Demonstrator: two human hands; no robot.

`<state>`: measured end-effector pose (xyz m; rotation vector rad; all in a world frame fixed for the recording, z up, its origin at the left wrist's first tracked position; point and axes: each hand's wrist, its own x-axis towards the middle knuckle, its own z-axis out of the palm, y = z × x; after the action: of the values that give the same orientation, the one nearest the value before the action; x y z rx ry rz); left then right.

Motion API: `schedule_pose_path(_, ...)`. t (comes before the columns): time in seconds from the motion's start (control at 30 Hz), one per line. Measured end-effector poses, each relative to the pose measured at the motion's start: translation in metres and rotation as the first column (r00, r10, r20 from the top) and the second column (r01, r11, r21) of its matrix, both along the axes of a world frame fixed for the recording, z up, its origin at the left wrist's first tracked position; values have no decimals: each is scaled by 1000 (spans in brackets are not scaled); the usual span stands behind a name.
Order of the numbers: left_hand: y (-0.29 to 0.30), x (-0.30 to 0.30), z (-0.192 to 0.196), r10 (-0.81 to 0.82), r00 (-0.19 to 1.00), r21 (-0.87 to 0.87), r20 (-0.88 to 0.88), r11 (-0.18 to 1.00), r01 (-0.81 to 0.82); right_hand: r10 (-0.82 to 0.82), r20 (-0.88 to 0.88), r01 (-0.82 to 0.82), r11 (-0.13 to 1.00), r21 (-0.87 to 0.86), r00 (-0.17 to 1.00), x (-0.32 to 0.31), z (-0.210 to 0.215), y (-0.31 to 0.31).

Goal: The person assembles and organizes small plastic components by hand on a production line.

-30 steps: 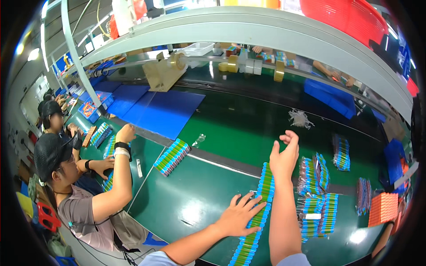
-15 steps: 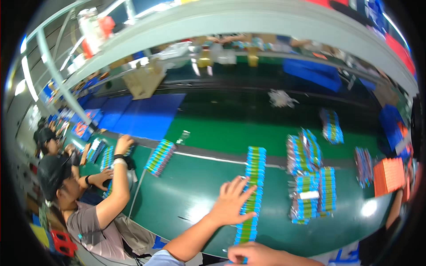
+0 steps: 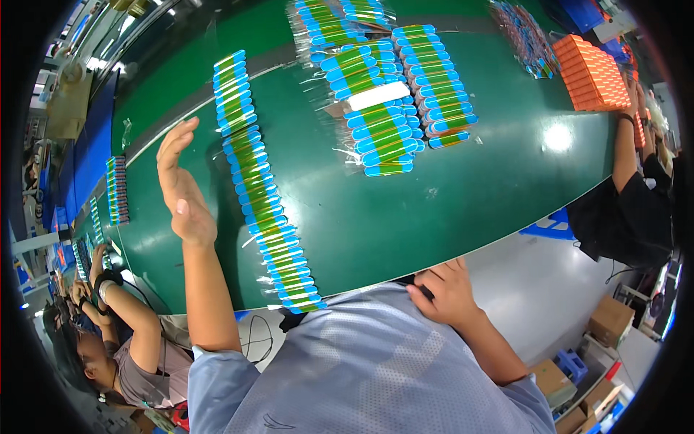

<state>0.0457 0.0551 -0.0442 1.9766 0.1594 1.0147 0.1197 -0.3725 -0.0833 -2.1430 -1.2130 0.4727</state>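
Note:
A long row of flat, round-ended blue-and-green pieces (image 3: 253, 181) runs across the green table from the front edge toward the back. Just left of it, my left hand (image 3: 184, 184) is raised on edge with fingers stretched out, holding nothing and apart from the row. My right hand (image 3: 444, 293) is at the table's front edge near my body, thumb apart from the bent fingers, nothing visible in it. Right of the row lie stacks of similar pieces in clear plastic (image 3: 383, 134), one with a white label, and another stack (image 3: 437, 87) beside them.
An orange block-like stack (image 3: 589, 72) stands at the far right by a co-worker's arm (image 3: 625, 152). Nearby is a plastic-wrapped bundle (image 3: 524, 36). At left, a co-worker (image 3: 137, 333) works near a small row of pieces (image 3: 117, 189). Cartons (image 3: 611, 318) sit lower right.
The view has tipped down and turned right. My left hand has lifted off the row and moved to its left side. My right hand has moved away from the row's near end to the right.

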Motion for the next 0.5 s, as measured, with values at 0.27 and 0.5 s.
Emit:
schedule_pose_path(0.27,-31,-10,68,-127,988,364,89,927,87,41,68,-42,999,20,997,-6,-12,-6)
schedule_pose_path(0.5,-34,-48,127,-135,952,457,275,889,-6,227,25,-218,956,-197,974,4,-9,21)
